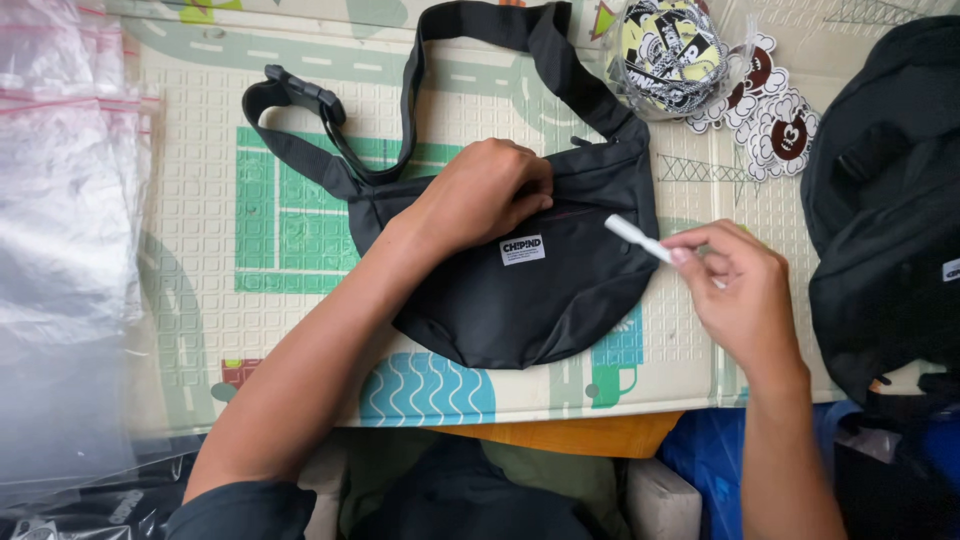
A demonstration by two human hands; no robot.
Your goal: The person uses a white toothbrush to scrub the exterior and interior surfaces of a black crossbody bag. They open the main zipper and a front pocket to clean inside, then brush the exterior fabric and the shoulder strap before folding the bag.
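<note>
Black sling bag (540,300) lies flat at centre frame on a play mat (200,250) printed with roads and green and blue patches. Its strap (420,80) loops up toward the top edge and back down to a buckle (305,92) at upper left of centre. A small white label (522,249) sits on the bag's front panel.

Left hand (480,195) rests on the bag's upper edge, fingers curled together and pressed down at the zipper line; whether they pinch anything I cannot tell.

Right hand (740,290) hovers at right of centre, just off the bag's right edge. Its thumb and forefinger are closed on a small white strip (638,238), which points up-left over the bag's corner.

Upper right: a clear packet (672,45) of black, yellow and white printed pieces, with cloud-shaped stickers (775,125) beside it. Far right: another black bag (880,200), piled loosely. Left edge: a stack of clear plastic bags (60,200). Along the bottom edge, orange and blue surfaces show below the mat, near the person's dark clothing.
</note>
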